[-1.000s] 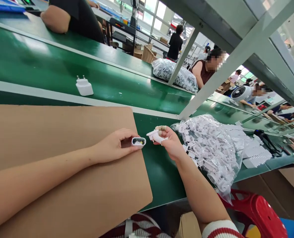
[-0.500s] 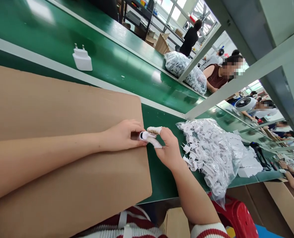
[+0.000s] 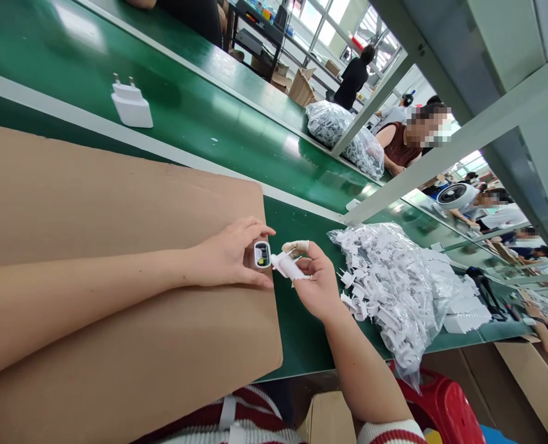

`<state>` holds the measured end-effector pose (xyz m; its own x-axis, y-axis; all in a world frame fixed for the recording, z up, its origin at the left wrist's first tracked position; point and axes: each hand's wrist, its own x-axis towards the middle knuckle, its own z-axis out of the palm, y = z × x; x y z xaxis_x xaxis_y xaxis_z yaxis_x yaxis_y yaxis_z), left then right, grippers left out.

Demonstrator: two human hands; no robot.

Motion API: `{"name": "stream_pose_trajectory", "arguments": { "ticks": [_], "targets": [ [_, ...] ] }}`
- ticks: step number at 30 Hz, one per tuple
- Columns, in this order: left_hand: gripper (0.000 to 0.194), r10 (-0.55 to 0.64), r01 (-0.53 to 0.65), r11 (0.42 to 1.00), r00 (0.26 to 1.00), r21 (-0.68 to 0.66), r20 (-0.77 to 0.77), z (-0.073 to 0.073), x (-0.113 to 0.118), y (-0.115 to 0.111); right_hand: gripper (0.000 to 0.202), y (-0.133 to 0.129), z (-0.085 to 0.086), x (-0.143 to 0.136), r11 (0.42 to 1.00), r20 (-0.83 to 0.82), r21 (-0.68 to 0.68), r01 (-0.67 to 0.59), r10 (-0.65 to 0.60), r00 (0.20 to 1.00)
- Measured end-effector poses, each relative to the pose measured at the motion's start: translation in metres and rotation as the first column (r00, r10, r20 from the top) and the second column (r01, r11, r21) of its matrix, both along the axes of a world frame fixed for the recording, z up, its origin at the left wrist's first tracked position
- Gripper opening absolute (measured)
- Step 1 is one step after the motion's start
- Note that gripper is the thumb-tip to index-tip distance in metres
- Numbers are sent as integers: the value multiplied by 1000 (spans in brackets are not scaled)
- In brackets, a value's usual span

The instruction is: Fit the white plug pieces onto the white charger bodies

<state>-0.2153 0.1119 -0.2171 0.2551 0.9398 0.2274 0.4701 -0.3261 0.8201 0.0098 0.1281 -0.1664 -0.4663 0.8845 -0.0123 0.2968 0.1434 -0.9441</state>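
Note:
My left hand (image 3: pixel 230 254) is on the edge of the cardboard, its thumb and forefinger spread apart. Between them sits a white charger housing (image 3: pixel 261 254), its open end facing right with circuit parts visible inside. The other left fingers are partly hidden behind it. My right hand (image 3: pixel 318 274), with white covers on some fingertips, grips a white plug piece (image 3: pixel 289 265) with metal pins, close to the housing's open end. Whether the two pieces touch, I cannot tell. Right of this hand lies a clear bag of white plug parts (image 3: pixel 389 277).
A large cardboard sheet (image 3: pixel 116 345) covers the green bench (image 3: pixel 302 345) on the left. A white charger (image 3: pixel 132 105) lies on the green belt (image 3: pixel 200 129). White metal posts (image 3: pixel 394 179) cross the right side. A red stool (image 3: pixel 445 401) stands below. Co-workers sit beyond.
My left fingers have spread, exposing the housing's open end. My right hand has drawn slightly right with the plug piece. The charger on the belt has shifted left.

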Motion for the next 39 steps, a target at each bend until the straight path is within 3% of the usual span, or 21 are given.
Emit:
{"name": "stream_pose_trajectory", "arguments": {
  "ticks": [2, 4, 6, 8, 12, 16, 24, 33, 39],
  "targets": [
    [71, -13, 13, 1000, 1000, -11, 20, 2, 1, 0, 29, 2, -1, 2, 992, -9, 123, 40, -39, 999],
    [56, -114, 118, 992, 990, -48, 86, 3, 1, 0, 23, 5, -3, 4, 952, -8, 299, 67, -68, 998],
    [60, -181, 197, 977, 968, -78, 174, 3, 0, 0, 19, 9, -5, 6, 881, 10, 469, 57, -70, 997],
    [69, -149, 169, 982, 968, -84, 201, 2, -1, 0, 19, 11, -6, 6, 815, 40, 578, 27, -61, 997],
    [42, -106, 122, 988, 981, -91, 164, 4, 0, 2, 24, 8, -10, 2, 729, 86, 684, -28, -43, 995],
    [35, -148, 166, 982, 974, -92, 170, 9, 2, 2, 25, 6, -15, -4, 677, 161, 729, -100, -27, 987],
    [29, -158, 165, 985, 980, -48, 121, 11, 3, 4, 21, 12, -18, -11, 634, 237, 752, -178, -8, 972],
    [34, -151, 155, 987, 984, -42, 93, 12, 2, 4, 19, 10, -8, -14, 528, 464, 783, -328, -145, 874],
    [36, -137, 144, 988, 985, -59, 105, 8, 3, 2, 24, 7, -6, -18, 605, 487, 746, -278, -211, 848]
  ]
}}
